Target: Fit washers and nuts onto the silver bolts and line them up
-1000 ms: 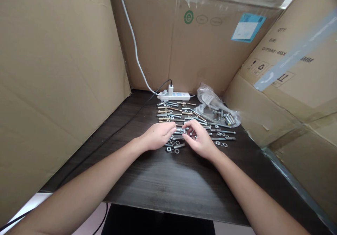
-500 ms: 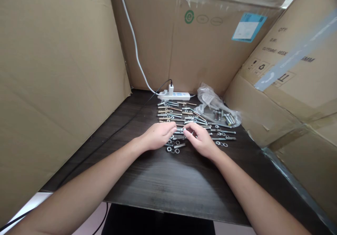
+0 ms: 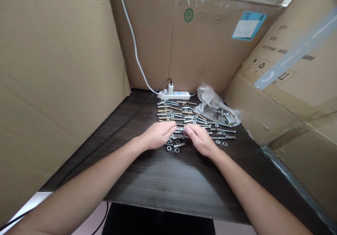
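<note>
My left hand (image 3: 159,135) is closed around one end of a silver bolt (image 3: 180,130), held level just above the table. From the other side, my right hand (image 3: 199,138) pinches the bolt's right end between thumb and fingers. The fingertips hide much of that end, so I cannot tell whether a nut sits there. Just in front of the hands lie a short metal sleeve (image 3: 179,145), a hex nut (image 3: 169,148) and a flat washer (image 3: 177,150). More bolts and washers lie under and behind the fingers, partly covered.
Rows of silver and brass-coloured bolts (image 3: 172,108) lie beyond my hands. A clear plastic bag (image 3: 210,99) with metal parts rests at the back right. Behind stands a white power strip (image 3: 175,95); a black cable (image 3: 116,132) crosses the left side. Cardboard walls (image 3: 150,52) enclose the table.
My right hand's thumb and fingers, a little apart before, have closed together on the bolt's right end. The left hand has stayed in place.
</note>
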Tool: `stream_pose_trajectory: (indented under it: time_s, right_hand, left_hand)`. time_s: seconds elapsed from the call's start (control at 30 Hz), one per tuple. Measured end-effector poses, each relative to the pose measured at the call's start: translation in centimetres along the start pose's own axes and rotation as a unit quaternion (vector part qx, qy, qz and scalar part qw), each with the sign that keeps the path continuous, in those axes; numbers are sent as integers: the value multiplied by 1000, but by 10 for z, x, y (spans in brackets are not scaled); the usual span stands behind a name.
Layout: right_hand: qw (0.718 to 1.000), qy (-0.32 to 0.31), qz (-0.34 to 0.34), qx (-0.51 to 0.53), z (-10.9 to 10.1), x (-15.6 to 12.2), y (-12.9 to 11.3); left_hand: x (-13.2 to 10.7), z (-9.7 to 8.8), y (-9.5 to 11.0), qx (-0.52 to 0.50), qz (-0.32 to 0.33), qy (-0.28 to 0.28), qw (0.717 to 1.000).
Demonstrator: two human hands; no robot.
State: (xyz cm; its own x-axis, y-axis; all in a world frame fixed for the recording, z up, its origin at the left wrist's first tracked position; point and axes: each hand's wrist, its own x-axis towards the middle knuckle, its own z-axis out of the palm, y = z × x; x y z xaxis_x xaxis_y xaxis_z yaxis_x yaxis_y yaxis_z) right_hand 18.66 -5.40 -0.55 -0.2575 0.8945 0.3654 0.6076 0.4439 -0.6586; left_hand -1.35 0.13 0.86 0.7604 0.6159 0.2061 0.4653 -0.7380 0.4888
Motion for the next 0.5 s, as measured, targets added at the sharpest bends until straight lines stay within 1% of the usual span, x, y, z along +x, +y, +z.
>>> stream_pose_trajectory:
  time_s: [0.3,0.5]
  right_hand:
    - [999,5,23,22,1,-2,-5]
    - [1000,10,21,20,1,-1,0]
  left_hand:
    - [0,2,-4,7,-5,-3,1000]
    - [0,1,-2,4,0,-2,1000]
